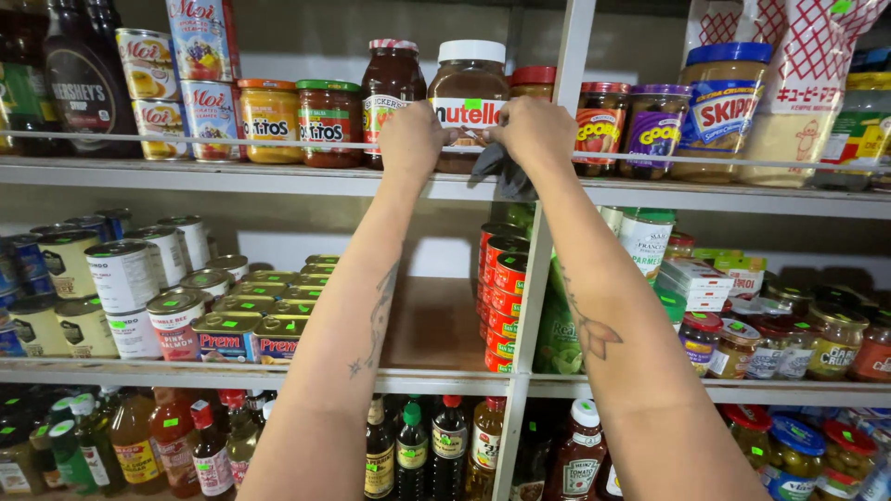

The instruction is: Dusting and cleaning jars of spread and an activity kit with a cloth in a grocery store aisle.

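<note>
Overhead, a tall set of white shelves (278,176) fills the whole view, three levels of it packed with groceries. On the middle level, stacks of tin cans (130,278) crowd the far left, flat rectangular tins (251,334) lie beside them, and a column of red cans (506,288) stands against the white upright post. The bottom level holds rows of sauce bottles (418,455). On the top level, near the right end, sits a wide peanut butter jar (724,102) with a blue lid, and further left two dip jars (297,121) stand side by side, one yellow and one red.

Both forearms reach up from the bottom edge to the top level. There the large spread jar (469,79), brown with a white lid, stands upright at the front edge, just beside the post, behind a thin rail. The left hand (411,139) is pressed against the jar's left side, fingers wrapped toward the glass. The right hand (536,134) is closed around a dark grey cloth (501,172), which hangs down past the shelf edge, and rests against the jar's lower right side. A small green sticker (472,104) marks the jar's label.
</note>
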